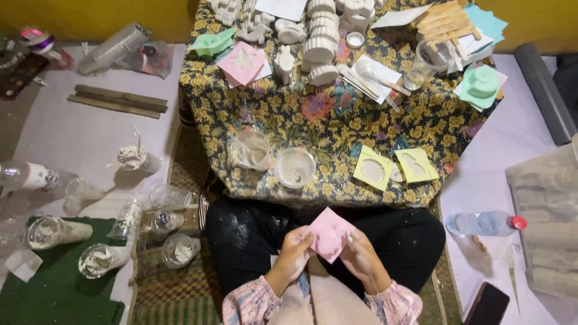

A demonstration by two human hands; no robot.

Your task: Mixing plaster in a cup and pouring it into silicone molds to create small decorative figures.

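Both hands hold the pink mould [329,233] over the lap, near the viewer: the left hand [293,251] pinches its left edge, the right hand [360,254] its right edge. It looks light, soft and bendy, best gripped at the rim. Beyond lies the low tabletop [325,120] under flowered cloth, with two yellow moulds [394,167], a plastic cup [295,168] and white casts [319,48] further back
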